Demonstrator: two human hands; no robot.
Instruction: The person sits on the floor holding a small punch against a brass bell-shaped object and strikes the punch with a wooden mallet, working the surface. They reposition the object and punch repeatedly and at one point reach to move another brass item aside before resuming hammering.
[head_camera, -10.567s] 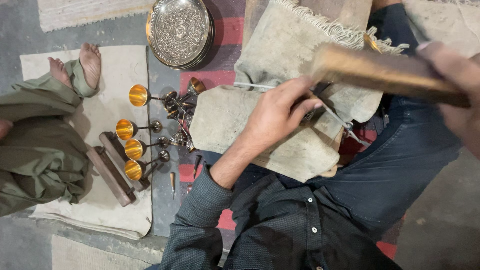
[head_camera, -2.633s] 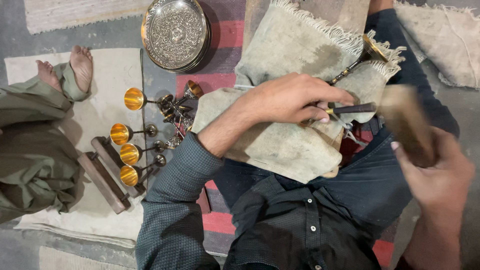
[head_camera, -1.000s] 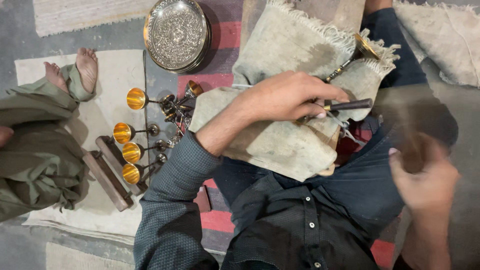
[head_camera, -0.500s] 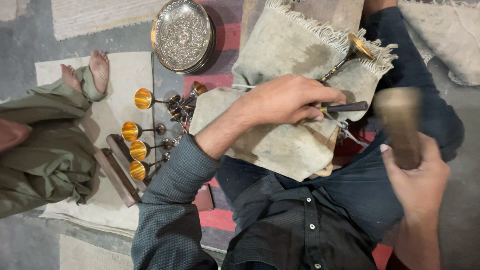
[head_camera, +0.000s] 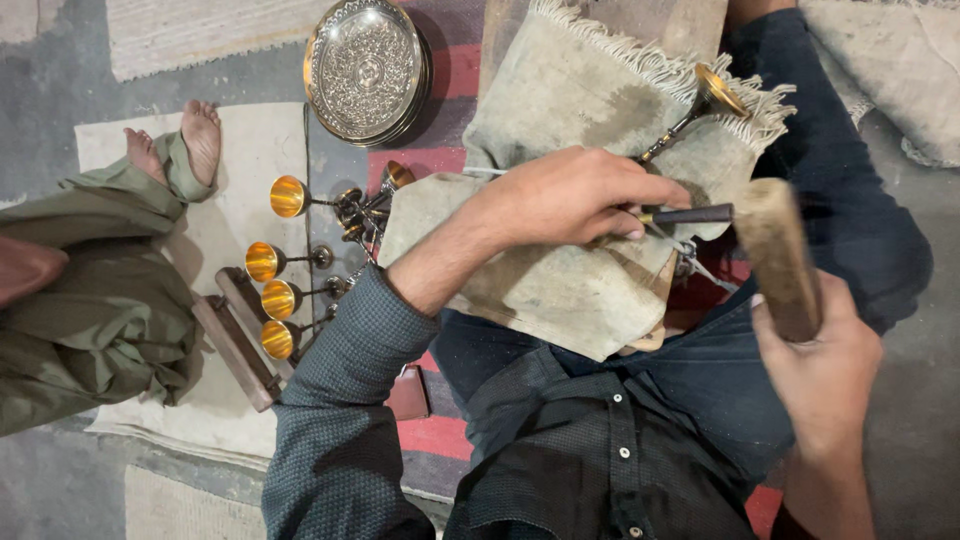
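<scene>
Brass goblet (head_camera: 700, 105): slender stem, flared golden cup, lying tilted on a grey fringed cloth (head_camera: 570, 110) over the lap. Left hand (head_camera: 570, 195): palm down, fingers pinching a dark-handled chisel (head_camera: 690, 214) laid level beside the stem. Right hand (head_camera: 820, 365): raised, fingers wrapped around a wooden mallet (head_camera: 780, 255). Four goblets (head_camera: 275, 265) and an engraved round tray (head_camera: 368, 70) on the floor, left.

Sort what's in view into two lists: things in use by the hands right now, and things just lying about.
In use:
left hand gripping a dark-handled chisel
right hand holding a wooden mallet
brass goblet lying across the padded cloth

Lying about:
engraved round tray
four finished goblets
wooden blocks
another person's bare feet
</scene>
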